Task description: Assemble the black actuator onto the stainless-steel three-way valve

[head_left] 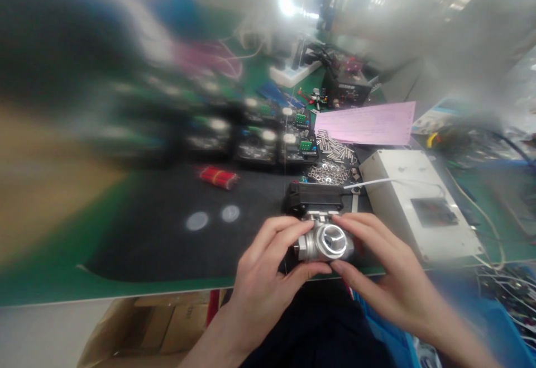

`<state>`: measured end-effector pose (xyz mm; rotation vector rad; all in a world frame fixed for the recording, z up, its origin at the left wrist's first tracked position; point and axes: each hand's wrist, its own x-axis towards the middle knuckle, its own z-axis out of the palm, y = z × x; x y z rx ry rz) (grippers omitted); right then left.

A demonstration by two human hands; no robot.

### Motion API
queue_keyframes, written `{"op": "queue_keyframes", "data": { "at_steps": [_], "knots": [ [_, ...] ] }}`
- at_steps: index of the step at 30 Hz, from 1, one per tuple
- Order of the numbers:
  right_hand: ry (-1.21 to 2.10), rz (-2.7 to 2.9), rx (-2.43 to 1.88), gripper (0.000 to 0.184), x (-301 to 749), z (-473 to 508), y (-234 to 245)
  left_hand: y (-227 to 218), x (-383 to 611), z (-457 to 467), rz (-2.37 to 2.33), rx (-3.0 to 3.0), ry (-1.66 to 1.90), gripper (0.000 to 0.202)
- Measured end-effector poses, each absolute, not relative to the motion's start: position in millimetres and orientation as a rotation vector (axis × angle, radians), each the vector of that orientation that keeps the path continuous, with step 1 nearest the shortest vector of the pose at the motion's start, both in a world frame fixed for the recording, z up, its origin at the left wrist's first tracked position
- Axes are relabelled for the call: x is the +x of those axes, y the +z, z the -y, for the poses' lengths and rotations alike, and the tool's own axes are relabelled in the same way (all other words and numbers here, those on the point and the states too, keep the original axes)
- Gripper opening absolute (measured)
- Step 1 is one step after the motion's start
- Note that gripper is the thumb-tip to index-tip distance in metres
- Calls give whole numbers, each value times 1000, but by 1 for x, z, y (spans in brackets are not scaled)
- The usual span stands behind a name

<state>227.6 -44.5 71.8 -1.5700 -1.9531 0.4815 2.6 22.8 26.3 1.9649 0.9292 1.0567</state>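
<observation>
A shiny metal ball valve [321,240] with a round threaded opening facing me lies at the front edge of the bench. Attached to its far side is a black actuator housing [316,196], from which a white cable [368,182] leads right. My left hand [266,270] closes on the valve's left side, fingers above and thumb below. On the opposite side my right hand [387,270] grips it the same way. Both thumbs nearly meet under the opening. My fingers hide parts of the valve body.
A pale control box [419,206] stands right of the valve. Beyond the valve lie metal rings [329,172], small pins [334,147], a pink sheet [368,122] and several black units with circuit boards [256,144]. A red bundle [218,177] and two whitish discs [196,221] lie left.
</observation>
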Motion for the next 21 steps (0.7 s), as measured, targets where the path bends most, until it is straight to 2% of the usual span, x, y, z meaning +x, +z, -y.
{"op": "queue_keyframes", "data": {
  "at_steps": [4,8,13,16,21],
  "knots": [
    [398,2056,-1602,53,230,47,80,25,2,-24,-924,1968,1043,54],
    [290,2255,-1638,48,245,49,116,21,1,-26,-875,1977,991,59],
    [43,2271,-1642,19,271,-11,159,16,0,-26,-811,1982,1029,59],
    [124,2450,-1755,17,282,-73,148,14,2,-25,-827,1960,1101,58],
    [139,2819,-1788,15,289,-134,98,14,2,-22,-827,1927,1155,54]
  ]
}}
